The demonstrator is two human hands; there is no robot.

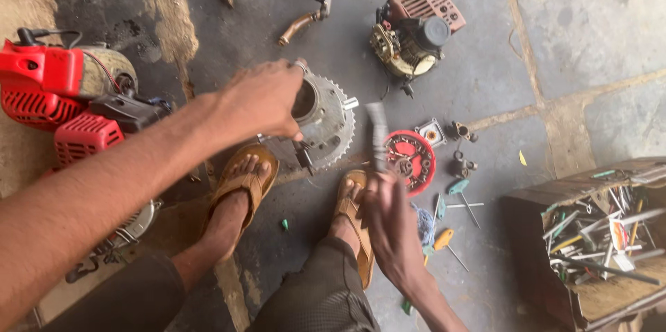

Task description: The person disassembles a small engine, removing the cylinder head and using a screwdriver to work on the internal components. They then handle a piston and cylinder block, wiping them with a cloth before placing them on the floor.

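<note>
Now the left hand (260, 99) holds with curled fingers the rim of a grey toothed engine part (320, 118), which rests on the floor just ahead of the sandals. The right hand (388, 217) pinches a blurred grey tool (378, 136) upright, beside a round red cover (411, 157). Near the right edge stands an open brown box (596, 235) with tools.

stone floor (590, 20) carries red engines (48, 86), a finned cylinder (326, 117), small engine (415, 30), red cover (411, 158), screwdrivers (447, 242), toolbox (596, 249).
</note>
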